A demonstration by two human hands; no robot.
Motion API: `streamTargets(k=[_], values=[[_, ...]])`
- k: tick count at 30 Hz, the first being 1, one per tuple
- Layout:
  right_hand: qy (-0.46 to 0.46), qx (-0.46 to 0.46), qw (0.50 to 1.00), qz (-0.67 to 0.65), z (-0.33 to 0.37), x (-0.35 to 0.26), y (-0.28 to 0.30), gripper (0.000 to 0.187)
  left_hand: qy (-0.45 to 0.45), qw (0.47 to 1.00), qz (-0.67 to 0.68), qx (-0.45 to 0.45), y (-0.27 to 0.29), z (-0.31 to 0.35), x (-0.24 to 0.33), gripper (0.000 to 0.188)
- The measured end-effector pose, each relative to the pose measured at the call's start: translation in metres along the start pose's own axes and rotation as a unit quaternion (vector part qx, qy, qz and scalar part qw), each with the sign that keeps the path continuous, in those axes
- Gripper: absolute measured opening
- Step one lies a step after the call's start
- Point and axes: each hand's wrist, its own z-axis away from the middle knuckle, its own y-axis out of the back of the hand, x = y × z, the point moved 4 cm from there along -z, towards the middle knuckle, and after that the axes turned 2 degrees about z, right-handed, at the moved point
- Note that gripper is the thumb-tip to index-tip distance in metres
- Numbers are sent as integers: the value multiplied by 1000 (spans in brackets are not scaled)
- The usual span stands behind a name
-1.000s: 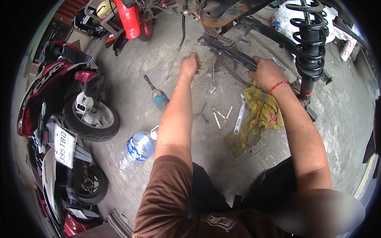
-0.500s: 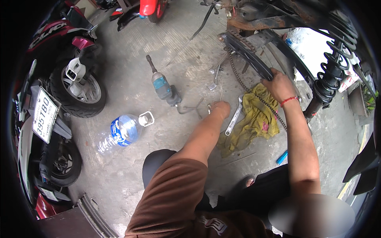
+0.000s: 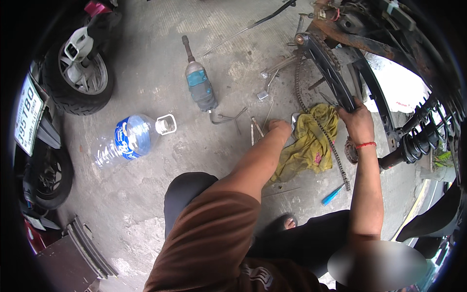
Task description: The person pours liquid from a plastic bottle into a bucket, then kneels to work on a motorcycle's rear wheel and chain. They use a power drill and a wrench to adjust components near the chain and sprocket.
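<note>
My right hand [image 3: 356, 124], with a red band at the wrist, is closed around the lower end of a black swingarm [image 3: 328, 73]. My left hand [image 3: 279, 129] is curled low over the floor beside a combination wrench [image 3: 294, 118]. Its fingertips are hidden, and the forearm covers part of the wrench. A stained yellow-green cloth [image 3: 304, 146] lies between my hands, with a drive chain [image 3: 325, 134] running across it. To the left of my left hand lie thin metal tools [image 3: 256, 127].
A teal-and-grey impact wrench [image 3: 199, 87] and a large clear bottle [image 3: 131, 137] lie on the concrete to the left. A blue-handled screwdriver [image 3: 332, 195] is near my knee. A black coil-spring shock [image 3: 418, 141] stands at right. A motorcycle wheel [image 3: 85, 73] is far left.
My left hand has shifted right from the thin tools to the combination wrench, uncovering those tools. My right hand stays on the swingarm. The whole view has also shifted.
</note>
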Motion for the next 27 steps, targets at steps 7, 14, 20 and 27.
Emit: streamTargets(k=[7,14,20,27], values=[[-7,19,1000,-11,-1,4,-4,48,-3,1000,13,7,1,-12,19,31],[-42,9,999,-24,1,-1,-2,47,-68,997,6,34,8,-4,26,31],[-67,-8,997,-32,3,-6,-1,46,-64,997,46,-6,6,-2,16,31],[-102,12,993,58,2,-17,2,47,-88,995,40,17,-2,-5,34,28]])
